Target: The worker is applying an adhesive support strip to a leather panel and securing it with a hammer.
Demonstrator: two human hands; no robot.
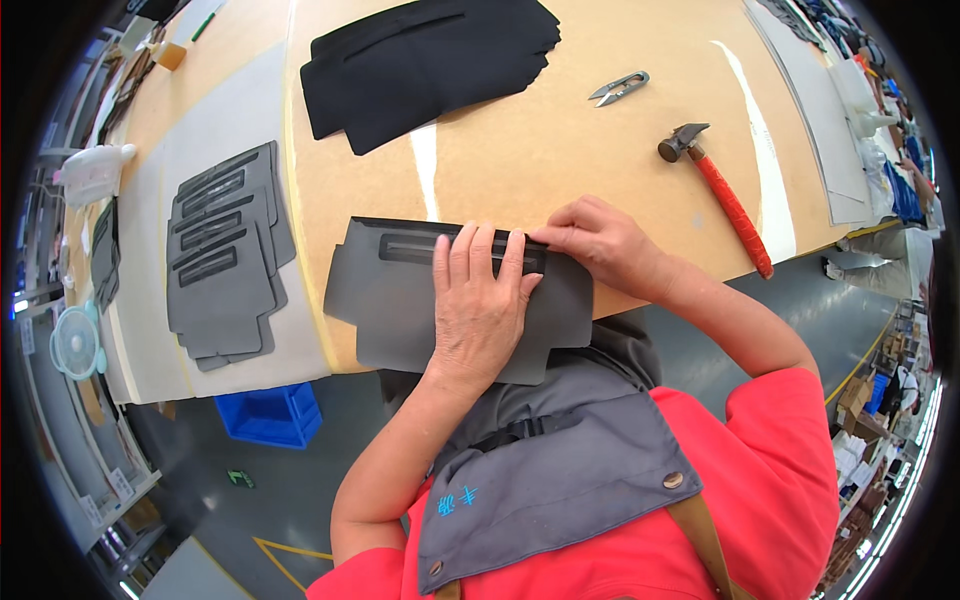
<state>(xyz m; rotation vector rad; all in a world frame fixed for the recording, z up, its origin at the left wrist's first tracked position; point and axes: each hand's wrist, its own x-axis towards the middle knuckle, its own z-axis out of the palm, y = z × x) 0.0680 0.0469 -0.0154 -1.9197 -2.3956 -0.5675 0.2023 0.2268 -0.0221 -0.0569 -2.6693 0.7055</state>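
A dark grey flat cut panel (395,315) with stepped edges lies at the table's near edge, partly overhanging it. Along its far side runs a slot with a black border, partly covered by my fingers. My left hand (478,305) rests flat on the panel, fingers stretched over the slot toward the far edge. At the panel's far right corner, my right hand (605,245) is closed, thumb and forefinger pinching the folded-looking black edge. Whether anything small is between these fingertips is hidden.
Black panels (430,70) lie piled farther back. Similar grey slotted panels (225,260) overlap at left. To the right are thread snips (622,90) and a hammer (725,195) with a red-wrapped handle. A blue crate (270,415) stands on the floor, left of me.
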